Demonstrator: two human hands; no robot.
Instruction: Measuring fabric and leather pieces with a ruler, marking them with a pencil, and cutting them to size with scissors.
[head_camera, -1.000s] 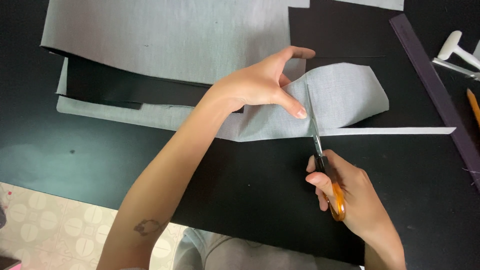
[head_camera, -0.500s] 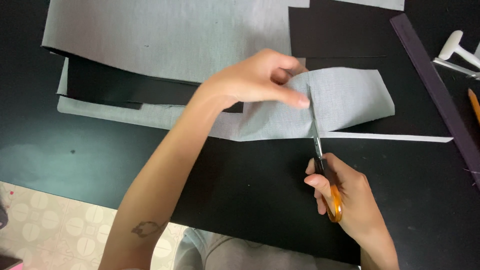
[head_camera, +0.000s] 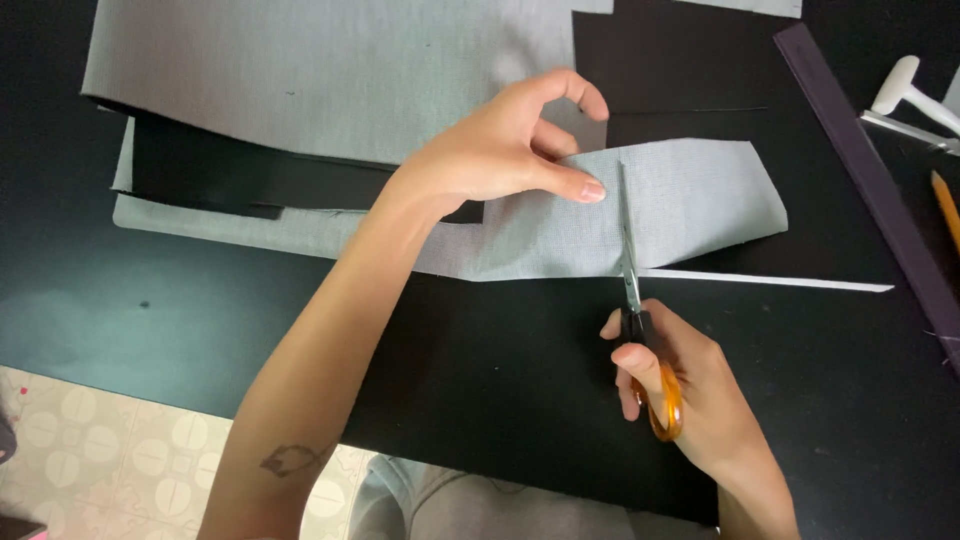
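A strip of grey fabric (head_camera: 690, 200) lies across a black table. My left hand (head_camera: 500, 150) pinches its upper edge and presses it down just left of the cut. My right hand (head_camera: 680, 390) grips orange-handled scissors (head_camera: 632, 290). Their blades point away from me and reach most of the way across the strip. A larger grey fabric sheet (head_camera: 320, 70) lies beyond, over black fabric (head_camera: 230, 170).
A long dark ruler (head_camera: 870, 180) runs diagonally at the right. Beyond it lie a white tool (head_camera: 900, 90) and a yellow pencil (head_camera: 945, 205). A thin white sliver (head_camera: 780, 282) lies below the strip. Patterned floor tiles (head_camera: 90, 470) show past the table's near edge.
The scissor blades have moved farther up across the grey strip. My left hand has shifted its pinch slightly along the strip's upper edge.
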